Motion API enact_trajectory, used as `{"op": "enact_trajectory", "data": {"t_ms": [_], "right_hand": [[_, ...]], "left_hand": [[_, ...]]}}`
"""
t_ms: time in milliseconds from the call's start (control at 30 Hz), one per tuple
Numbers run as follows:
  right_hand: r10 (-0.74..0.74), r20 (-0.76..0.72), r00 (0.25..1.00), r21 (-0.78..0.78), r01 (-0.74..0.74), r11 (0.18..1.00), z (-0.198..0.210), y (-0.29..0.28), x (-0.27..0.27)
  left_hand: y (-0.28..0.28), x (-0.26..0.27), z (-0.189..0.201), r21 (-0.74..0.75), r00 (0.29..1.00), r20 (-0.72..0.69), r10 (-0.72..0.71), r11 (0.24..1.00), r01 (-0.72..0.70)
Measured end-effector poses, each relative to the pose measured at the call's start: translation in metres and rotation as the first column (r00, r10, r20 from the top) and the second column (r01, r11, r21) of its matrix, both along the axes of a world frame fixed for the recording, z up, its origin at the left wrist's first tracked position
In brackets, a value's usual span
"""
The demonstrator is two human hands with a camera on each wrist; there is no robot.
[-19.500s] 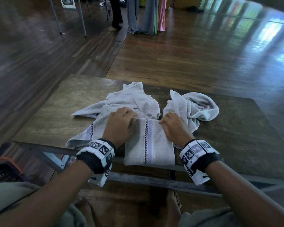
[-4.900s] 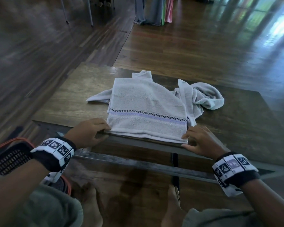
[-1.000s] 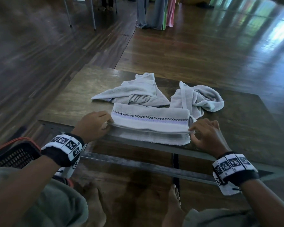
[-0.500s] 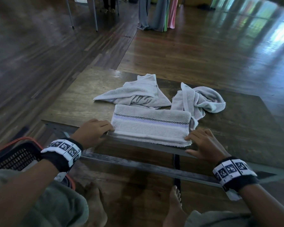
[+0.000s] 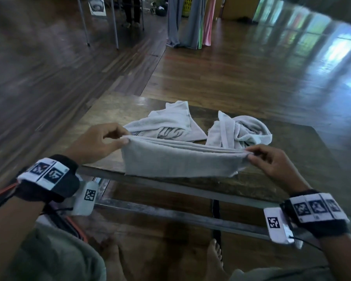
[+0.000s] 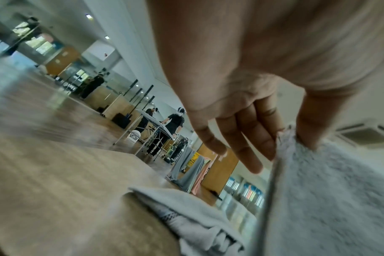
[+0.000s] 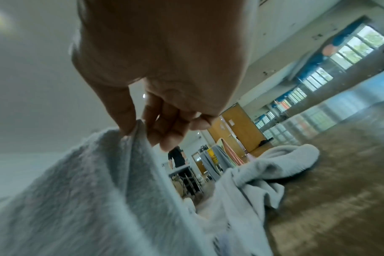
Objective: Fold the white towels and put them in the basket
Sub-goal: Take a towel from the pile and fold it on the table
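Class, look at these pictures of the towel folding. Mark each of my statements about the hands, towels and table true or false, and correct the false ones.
1. Both hands pinch the folded white towel at its upper corners. True.
2. Only the left hand holds it. False: the right hand pinches its other end.
3. Two crumpled white towels lie on the brown wooden table behind it. True.
4. The folded white towel lies inside a basket. False: it is held up at the table's near edge.

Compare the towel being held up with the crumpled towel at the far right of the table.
The held towel is folded into a flat layered band; the far-right towel lies bunched. The held towel is pinched at its ends by the left hand and right hand; the far-right towel is untouched. Both are white terry.
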State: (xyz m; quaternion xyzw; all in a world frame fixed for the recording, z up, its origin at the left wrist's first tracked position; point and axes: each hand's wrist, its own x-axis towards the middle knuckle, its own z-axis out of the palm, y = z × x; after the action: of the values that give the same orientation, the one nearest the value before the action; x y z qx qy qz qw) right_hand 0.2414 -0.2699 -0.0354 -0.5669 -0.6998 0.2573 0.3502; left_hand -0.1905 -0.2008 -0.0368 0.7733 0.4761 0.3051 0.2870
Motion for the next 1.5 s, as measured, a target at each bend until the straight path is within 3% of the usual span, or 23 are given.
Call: {"op": "enact_trajectory", "data": {"t_ms": [67,100,267,333,467,600,700,900,1133,1267,1333,1433,1500], "right_hand": [[0.020,-0.134,0.991,-0.035,-0.025,0.999,0.016,0.003,0.000],[0.025,-0.132,0.991,-0.067,-0.034,0.997,0.019,0.008,-0.001],[0.046,0.171,0.984,-0.283,0.004,0.959,-0.007,0.046,0.000],[0.030,0.278,0.960,-0.267,0.048,0.962,-0.029,0.062,-0.002],[-0.144,0.465,0.874,-0.187,0.256,0.949,-0.054,0.074,-0.008],[-0.155,0.509,0.847,-0.186,0.284,0.940,-0.057,0.067,-0.012],[-0.119,0.567,0.815,-0.251,0.309,0.918,-0.064,0.060,-0.018],[-0.247,0.471,0.847,-0.209,0.378,0.902,-0.075,0.056,-0.035],[-0.337,0.170,0.926,-0.343,0.376,0.861,-0.053,0.065,-0.020],[-0.485,0.119,0.866,-0.221,0.500,0.838,-0.047,0.066,-0.009],[-0.438,0.206,0.875,-0.207,0.477,0.854,-0.050,0.065,-0.007],[-0.182,0.346,0.920,-0.387,0.317,0.866,-0.061,0.059,-0.009],[-0.118,0.379,0.918,-0.427,0.287,0.858,-0.067,0.053,-0.014]], "left_hand": [[0.003,0.002,0.012,-0.027,0.999,0.053,0.008,1.000,-0.006],[0.006,0.004,0.014,-0.031,0.999,0.037,0.014,0.999,-0.013],[0.030,0.024,-0.013,-0.044,0.941,-0.333,0.059,0.996,-0.078],[0.040,0.031,-0.032,-0.018,0.902,-0.416,0.117,0.990,-0.137],[0.045,0.045,-0.056,0.141,0.781,-0.580,0.233,0.973,-0.185],[0.024,0.081,-0.056,0.133,0.806,-0.584,0.095,0.991,-0.020],[0.003,0.109,-0.065,0.041,0.706,-0.707,-0.030,0.996,0.082],[-0.011,0.117,-0.089,0.024,0.665,-0.746,-0.032,0.997,0.074],[-0.010,0.110,-0.098,0.066,0.669,-0.744,-0.010,0.994,0.089],[-0.011,0.111,-0.101,0.095,0.692,-0.722,0.009,0.992,0.087],[-0.011,0.110,-0.102,0.092,0.690,-0.724,0.007,0.992,0.087],[-0.009,0.107,-0.103,0.080,0.697,-0.717,-0.002,0.993,0.086],[-0.009,0.105,-0.105,0.066,0.699,-0.715,-0.016,0.994,0.090]]}}
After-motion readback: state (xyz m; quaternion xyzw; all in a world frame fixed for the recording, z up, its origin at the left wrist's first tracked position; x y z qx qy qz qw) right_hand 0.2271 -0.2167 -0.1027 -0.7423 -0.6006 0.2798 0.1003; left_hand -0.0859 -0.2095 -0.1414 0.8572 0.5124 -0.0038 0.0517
